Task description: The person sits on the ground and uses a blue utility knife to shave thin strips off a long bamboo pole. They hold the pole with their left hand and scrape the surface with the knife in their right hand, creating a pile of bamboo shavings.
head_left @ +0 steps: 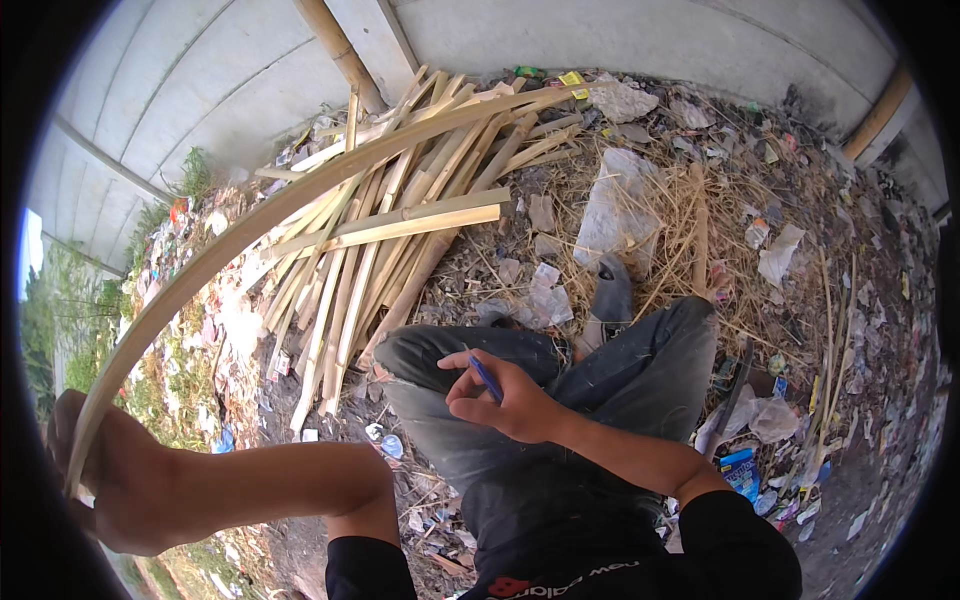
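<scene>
At the far left my left hand [110, 470] is closed around one end of a long bamboo strip [270, 215]. From there the strip curves up and across, over a pile of split bamboo [400, 215], to its far end near the wall. My right hand [510, 400] is above my crossed legs, its fingers bent around a slim blue pen [485, 378]. The pen slants across the hand, with part of it hidden in the grip.
Concrete panel walls [640, 40] with bamboo posts [340, 50] stand behind the pile. Litter and dry straw [670, 220] cover the ground. A long dark blade-like thing [728, 400] and thin sticks [835, 350] lie at the right. A pale slab [615, 205] lies ahead.
</scene>
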The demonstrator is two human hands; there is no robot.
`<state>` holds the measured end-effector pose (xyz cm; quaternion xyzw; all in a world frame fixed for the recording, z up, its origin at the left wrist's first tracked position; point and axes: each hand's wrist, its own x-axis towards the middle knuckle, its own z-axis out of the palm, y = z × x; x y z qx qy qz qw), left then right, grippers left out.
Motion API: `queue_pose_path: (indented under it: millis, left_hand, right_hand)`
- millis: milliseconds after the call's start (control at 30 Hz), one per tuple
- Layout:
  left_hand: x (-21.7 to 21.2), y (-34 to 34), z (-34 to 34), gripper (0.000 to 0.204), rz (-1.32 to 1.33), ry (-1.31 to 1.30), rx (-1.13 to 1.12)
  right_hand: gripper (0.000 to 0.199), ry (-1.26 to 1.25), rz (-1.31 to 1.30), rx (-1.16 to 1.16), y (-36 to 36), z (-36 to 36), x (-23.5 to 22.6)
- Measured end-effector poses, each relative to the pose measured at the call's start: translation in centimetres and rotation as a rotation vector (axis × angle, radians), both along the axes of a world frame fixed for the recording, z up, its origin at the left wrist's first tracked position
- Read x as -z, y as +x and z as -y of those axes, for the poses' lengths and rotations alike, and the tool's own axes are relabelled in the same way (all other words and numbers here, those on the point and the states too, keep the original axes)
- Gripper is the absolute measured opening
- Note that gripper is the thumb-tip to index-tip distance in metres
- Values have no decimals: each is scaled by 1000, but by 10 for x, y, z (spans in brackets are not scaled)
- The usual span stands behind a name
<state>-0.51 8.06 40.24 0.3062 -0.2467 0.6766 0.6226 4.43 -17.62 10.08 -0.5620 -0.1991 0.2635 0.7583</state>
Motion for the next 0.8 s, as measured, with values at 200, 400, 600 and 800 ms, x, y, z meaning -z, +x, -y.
queue_pose_path:
  millis: [200, 400, 600, 800]
  left_hand:
    - [226, 71, 150, 31, -421, -193, 507]
    - [316, 64, 211, 37, -712, 358, 301]
    - [336, 42, 118, 83, -1147, 75, 1629]
    - [305, 22, 126, 72, -1604, 727, 1368]
  right_hand:
    - [54, 631, -180, 586, 51, 18, -25]
    - [32, 299, -276, 977, 106, 52, -6]
    - [25, 41, -206, 921, 144, 112, 9]
    - [25, -123, 225, 1146, 163, 117, 29]
